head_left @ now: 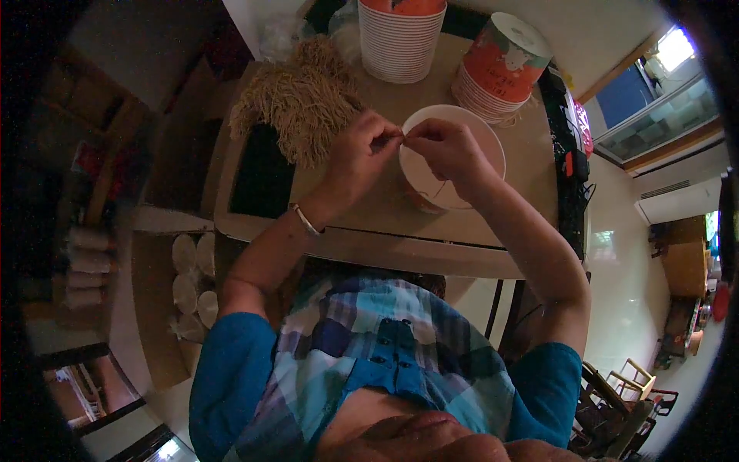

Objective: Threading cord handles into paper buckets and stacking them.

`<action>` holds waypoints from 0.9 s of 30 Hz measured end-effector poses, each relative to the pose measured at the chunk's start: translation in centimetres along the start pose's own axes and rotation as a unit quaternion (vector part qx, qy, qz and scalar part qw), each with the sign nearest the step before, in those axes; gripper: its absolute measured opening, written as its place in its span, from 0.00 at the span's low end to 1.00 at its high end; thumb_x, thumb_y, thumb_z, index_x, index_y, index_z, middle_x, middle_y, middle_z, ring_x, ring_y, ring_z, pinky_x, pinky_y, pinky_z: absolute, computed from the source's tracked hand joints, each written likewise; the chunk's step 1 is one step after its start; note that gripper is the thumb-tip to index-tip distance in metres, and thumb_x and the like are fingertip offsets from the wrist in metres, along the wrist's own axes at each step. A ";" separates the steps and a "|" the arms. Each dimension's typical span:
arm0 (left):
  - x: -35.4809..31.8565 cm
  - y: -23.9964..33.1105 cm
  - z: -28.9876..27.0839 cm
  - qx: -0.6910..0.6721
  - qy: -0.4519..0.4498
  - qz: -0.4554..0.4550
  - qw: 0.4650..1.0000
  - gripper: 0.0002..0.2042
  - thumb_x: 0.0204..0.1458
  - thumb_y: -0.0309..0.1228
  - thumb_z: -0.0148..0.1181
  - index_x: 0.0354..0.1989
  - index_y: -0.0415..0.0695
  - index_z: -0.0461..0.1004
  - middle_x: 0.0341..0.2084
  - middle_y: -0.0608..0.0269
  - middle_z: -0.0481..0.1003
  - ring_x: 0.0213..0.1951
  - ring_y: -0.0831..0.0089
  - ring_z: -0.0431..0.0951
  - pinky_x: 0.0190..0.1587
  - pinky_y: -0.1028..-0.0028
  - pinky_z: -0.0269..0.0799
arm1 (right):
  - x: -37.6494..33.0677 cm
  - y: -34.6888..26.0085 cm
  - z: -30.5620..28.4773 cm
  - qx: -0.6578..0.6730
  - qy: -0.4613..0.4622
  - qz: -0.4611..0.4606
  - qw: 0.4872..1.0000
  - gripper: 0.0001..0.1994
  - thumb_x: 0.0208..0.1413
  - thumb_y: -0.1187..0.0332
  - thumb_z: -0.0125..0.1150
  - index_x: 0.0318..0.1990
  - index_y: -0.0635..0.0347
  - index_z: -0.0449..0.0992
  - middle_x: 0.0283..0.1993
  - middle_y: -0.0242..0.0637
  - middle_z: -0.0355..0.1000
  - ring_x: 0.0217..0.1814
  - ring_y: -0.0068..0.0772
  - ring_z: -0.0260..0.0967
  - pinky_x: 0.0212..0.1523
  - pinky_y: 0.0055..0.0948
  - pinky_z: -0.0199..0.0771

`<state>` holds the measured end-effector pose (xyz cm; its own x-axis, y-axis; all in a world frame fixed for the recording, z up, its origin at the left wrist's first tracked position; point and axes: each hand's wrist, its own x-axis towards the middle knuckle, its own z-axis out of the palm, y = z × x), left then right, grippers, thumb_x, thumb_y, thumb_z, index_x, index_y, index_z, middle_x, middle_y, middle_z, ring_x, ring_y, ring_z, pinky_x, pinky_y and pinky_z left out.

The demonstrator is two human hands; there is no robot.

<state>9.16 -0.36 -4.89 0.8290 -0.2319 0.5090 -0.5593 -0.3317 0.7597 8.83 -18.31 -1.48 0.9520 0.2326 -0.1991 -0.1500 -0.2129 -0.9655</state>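
My left hand (pixel 360 148) and my right hand (pixel 450 150) meet fingertip to fingertip at the left rim of a white paper tub (pixel 493 146). Both are closed in a pinch, and whatever lies between the fingertips is too small to make out. The tub stands open side up, with its pale inside showing and a bit of printed outer wall below. Under my right hand a short thin strand (pixel 440 189) shows against the tub's inside. A thick bundle of tan cords (pixel 308 104) lies just beyond my left hand.
At the back of the cardboard-covered table (pixel 346 212) stand a tall stack of nested paper tubs (pixel 402 42) and an upside-down orange and green stack (pixel 500 65). Dark items line the right edge. A cardboard box (pixel 158 308) holding several pale round things stands at lower left.
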 end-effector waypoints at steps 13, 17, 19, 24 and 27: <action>1.5 -0.9 -0.6 0.016 -0.075 0.029 0.997 0.05 0.48 0.24 0.60 0.32 0.38 0.74 0.28 0.59 0.71 0.31 0.68 0.74 0.34 0.72 0.70 | -0.7 0.4 0.5 -0.370 0.107 -0.348 0.854 0.06 0.51 0.74 0.56 0.37 0.59 0.70 0.36 0.44 0.69 0.30 0.52 0.70 0.29 0.45 0.72; 2.1 -2.1 -0.8 -0.007 -0.128 0.028 0.991 0.05 0.48 0.24 0.61 0.33 0.38 0.74 0.27 0.60 0.71 0.31 0.72 0.73 0.35 0.72 0.70 | -0.4 0.6 0.5 -0.382 0.107 -0.342 0.852 0.06 0.49 0.76 0.56 0.35 0.58 0.69 0.36 0.40 0.70 0.36 0.52 0.70 0.32 0.42 0.71; 2.6 -1.6 -0.9 0.003 -0.137 0.033 0.990 0.05 0.48 0.24 0.61 0.32 0.38 0.74 0.27 0.60 0.71 0.31 0.72 0.73 0.35 0.72 0.70 | -0.1 1.0 0.4 -0.377 0.104 -0.325 0.861 0.07 0.50 0.77 0.55 0.36 0.58 0.69 0.36 0.40 0.70 0.36 0.51 0.71 0.33 0.41 0.72; 3.0 -1.6 -0.9 -0.009 -0.149 0.012 0.989 0.08 0.45 0.26 0.62 0.33 0.37 0.74 0.29 0.55 0.73 0.31 0.65 0.75 0.35 0.70 0.71 | -0.1 0.8 0.5 -0.322 0.105 -0.303 0.891 0.10 0.50 0.79 0.53 0.40 0.58 0.70 0.38 0.43 0.72 0.37 0.46 0.73 0.35 0.37 0.74; 3.2 -1.9 -0.9 -0.018 -0.158 -0.002 0.987 0.08 0.45 0.26 0.62 0.33 0.37 0.74 0.29 0.55 0.73 0.31 0.65 0.76 0.36 0.70 0.71 | -0.1 0.8 0.5 -0.331 0.104 -0.318 0.882 0.10 0.50 0.79 0.53 0.41 0.58 0.70 0.38 0.43 0.71 0.38 0.46 0.73 0.35 0.37 0.74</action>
<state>12.93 0.39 -4.31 0.7849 -0.5055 0.3583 -0.5497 -0.3014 0.7791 8.49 -18.03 -2.30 0.8263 0.3402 0.4488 0.5552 -0.6256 -0.5480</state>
